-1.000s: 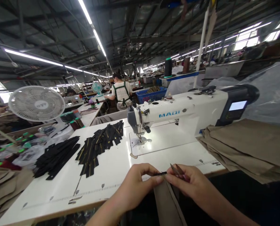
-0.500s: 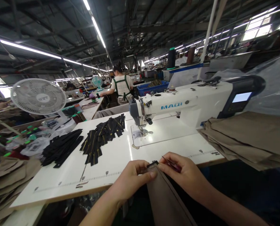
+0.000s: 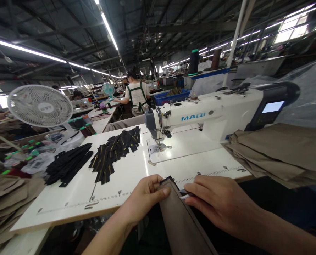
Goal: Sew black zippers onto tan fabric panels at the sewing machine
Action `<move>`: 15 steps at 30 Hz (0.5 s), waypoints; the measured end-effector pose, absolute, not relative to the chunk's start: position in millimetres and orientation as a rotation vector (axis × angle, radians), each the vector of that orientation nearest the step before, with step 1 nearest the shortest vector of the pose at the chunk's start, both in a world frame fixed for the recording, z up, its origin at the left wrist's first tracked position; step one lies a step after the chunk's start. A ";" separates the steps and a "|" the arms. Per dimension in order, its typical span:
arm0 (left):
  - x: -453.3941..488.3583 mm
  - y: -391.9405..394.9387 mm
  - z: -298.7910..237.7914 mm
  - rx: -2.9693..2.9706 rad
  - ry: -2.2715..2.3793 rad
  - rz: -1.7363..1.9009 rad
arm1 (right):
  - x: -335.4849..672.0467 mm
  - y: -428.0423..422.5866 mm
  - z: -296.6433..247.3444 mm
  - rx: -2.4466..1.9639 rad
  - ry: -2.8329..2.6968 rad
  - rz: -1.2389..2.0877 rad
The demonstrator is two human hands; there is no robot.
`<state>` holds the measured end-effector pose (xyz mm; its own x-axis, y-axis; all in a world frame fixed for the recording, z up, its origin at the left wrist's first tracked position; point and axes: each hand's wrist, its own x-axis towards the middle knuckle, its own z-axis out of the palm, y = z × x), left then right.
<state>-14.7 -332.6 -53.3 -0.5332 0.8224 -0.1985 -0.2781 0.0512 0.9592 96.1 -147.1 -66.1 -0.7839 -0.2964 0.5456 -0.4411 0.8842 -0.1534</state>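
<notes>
My left hand (image 3: pixel 146 195) pinches the top end of a long brown fabric piece (image 3: pixel 180 219), which hangs below the table's front edge. A dark strip shows along that top end, and a stitched line runs down its right side. In my right hand (image 3: pixel 217 200) is a pair of thread snips (image 3: pixel 184 195); its two pale blades stand apart and point left at the fabric's right edge. My palm and fingers hide the handle. Beyond both hands stands a white sewing machine (image 3: pixel 200 115), its needle area bare of cloth.
Black zippers (image 3: pixel 114 152) and a pile of black strips (image 3: pixel 68 164) lie on the white table (image 3: pixel 128 173). Brown fabric stacks rest at right (image 3: pixel 280 152) and left (image 3: pixel 11 205). A white fan (image 3: pixel 40 105) stands at left. A co-worker (image 3: pixel 136 92) is further back.
My right hand has turned and shifted right, and the snips' blades now show beside the fabric edge. My left hand has moved slightly up and left with the fabric.
</notes>
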 end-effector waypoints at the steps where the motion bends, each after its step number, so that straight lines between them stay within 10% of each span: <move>1: -14.5 -332.6 -53.1 0.586 1.469 1.621 | 95.8 -147.3 -65.4 0.532 -2.536 0.375; 15: -15.6 -331.7 -54.6 0.575 1.496 1.593 | 95.1 -144.5 -62.0 0.567 -2.554 0.359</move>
